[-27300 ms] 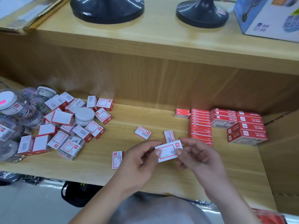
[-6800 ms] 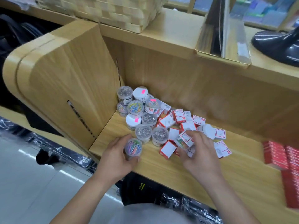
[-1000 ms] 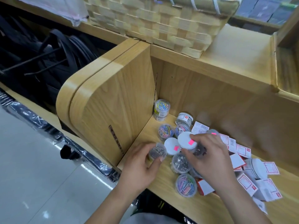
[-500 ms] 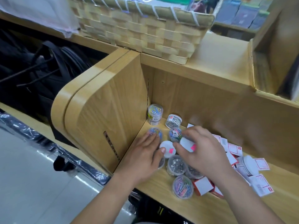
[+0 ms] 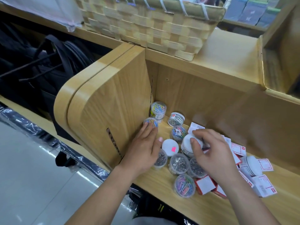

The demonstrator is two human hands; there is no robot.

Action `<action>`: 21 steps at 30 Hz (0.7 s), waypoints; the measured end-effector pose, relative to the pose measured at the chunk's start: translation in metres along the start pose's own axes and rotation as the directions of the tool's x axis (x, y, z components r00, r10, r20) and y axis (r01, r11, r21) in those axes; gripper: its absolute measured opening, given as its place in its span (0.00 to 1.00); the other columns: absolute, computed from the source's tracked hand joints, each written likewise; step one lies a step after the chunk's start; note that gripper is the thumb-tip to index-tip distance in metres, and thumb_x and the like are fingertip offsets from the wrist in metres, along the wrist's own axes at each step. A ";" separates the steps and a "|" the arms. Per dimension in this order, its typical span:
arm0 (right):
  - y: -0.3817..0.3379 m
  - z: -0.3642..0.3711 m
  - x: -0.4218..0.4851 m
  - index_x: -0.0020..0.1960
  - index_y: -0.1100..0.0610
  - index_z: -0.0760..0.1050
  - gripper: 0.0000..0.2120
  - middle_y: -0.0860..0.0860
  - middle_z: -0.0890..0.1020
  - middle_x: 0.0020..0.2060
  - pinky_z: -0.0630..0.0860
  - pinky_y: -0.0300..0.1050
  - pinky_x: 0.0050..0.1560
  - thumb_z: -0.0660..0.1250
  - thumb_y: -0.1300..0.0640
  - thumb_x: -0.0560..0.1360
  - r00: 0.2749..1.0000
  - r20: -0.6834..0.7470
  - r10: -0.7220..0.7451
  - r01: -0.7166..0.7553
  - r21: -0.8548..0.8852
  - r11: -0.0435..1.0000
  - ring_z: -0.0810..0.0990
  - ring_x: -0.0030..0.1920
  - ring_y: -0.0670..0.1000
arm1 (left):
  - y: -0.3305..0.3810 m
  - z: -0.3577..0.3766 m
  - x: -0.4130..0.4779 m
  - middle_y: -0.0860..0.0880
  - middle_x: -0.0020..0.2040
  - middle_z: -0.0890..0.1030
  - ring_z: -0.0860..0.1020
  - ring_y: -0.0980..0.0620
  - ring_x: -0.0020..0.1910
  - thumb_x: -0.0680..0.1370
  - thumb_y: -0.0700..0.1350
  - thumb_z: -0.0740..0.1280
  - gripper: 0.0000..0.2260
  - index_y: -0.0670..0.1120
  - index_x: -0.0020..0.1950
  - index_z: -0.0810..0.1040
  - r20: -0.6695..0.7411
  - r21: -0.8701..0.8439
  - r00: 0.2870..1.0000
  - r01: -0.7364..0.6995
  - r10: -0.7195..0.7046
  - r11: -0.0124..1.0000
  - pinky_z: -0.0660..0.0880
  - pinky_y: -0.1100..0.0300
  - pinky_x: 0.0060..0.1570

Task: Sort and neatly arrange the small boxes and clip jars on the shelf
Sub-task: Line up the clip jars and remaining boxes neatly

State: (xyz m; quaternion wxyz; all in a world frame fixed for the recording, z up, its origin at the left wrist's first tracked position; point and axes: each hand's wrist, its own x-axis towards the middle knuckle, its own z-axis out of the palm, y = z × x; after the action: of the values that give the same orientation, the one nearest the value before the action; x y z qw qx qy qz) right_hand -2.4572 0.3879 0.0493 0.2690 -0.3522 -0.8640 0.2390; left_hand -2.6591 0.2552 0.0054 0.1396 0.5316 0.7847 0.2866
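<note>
Altogether, clip jars [image 5: 178,163]: eleven countable, clustered at the left end of the shelf [image 5: 162,187], one among the boxes.
Small boxes [image 5: 205,184]: a red-and-white heap right of the jars; overlapped, count unclear.
Orientation: most jars upright, lids up; the rear jar [image 5: 176,119] tipped over, its end facing forward.
Contents: four jars show coloured clips, three silver; three white lids hide theirs.
Left grip [image 5: 142,151]: fingers straight and apart, fingertips touching a coloured-clip jar [image 5: 151,122] beside the side panel [image 5: 113,103].
Right grip [image 5: 211,153]: clamped round a white-lidded jar [image 5: 188,143], lid upward, at the heap's edge.
</note>
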 end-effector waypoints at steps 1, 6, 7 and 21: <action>0.004 -0.002 -0.002 0.53 0.53 0.82 0.07 0.44 0.82 0.51 0.78 0.55 0.54 0.73 0.57 0.75 1.000 0.005 -0.008 0.008 -0.004 1.000 0.79 0.55 0.50 | 0.000 -0.002 -0.005 0.45 0.81 0.64 0.56 0.52 0.81 0.85 0.57 0.50 0.28 0.41 0.77 0.69 -0.063 -0.034 0.998 -0.016 0.014 0.999 0.50 0.63 0.79; 0.011 0.002 -0.005 0.60 0.53 0.81 0.22 0.48 0.82 0.58 0.72 0.54 0.67 0.75 0.43 0.70 0.994 0.111 -0.001 0.010 -0.082 0.997 0.75 0.66 0.54 | 0.002 -0.005 -0.041 0.51 0.67 0.79 0.75 0.56 0.67 0.81 0.49 0.62 0.16 0.45 0.64 0.81 -0.249 -0.154 0.969 -0.037 -0.003 0.987 0.70 0.59 0.68; 0.009 0.002 -0.004 0.60 0.53 0.81 0.24 0.48 0.82 0.58 0.71 0.54 0.69 0.74 0.41 0.68 0.993 0.122 0.003 0.009 -0.100 0.995 0.75 0.68 0.55 | 0.003 -0.004 -0.045 0.52 0.67 0.79 0.75 0.57 0.68 0.80 0.48 0.64 0.15 0.46 0.64 0.82 -0.244 -0.156 0.970 -0.041 0.002 0.987 0.70 0.61 0.69; -0.005 -0.030 -0.011 0.57 0.48 0.82 0.18 0.39 0.80 0.52 0.77 0.44 0.52 0.80 0.53 0.68 0.971 -0.156 0.180 -0.148 0.195 0.970 0.78 0.57 0.40 | 0.060 0.005 0.099 0.40 0.45 0.81 0.79 0.37 0.48 0.81 0.54 0.66 0.14 0.42 0.51 0.76 -0.074 0.082 0.997 0.021 -0.015 0.996 0.71 0.50 0.39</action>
State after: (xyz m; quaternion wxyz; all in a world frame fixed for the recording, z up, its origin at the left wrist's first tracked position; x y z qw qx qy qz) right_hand -2.4333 0.3833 0.0713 0.3533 -0.4159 -0.7797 0.3071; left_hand -2.6500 0.3632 0.0462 0.0910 0.5192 0.8052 0.2718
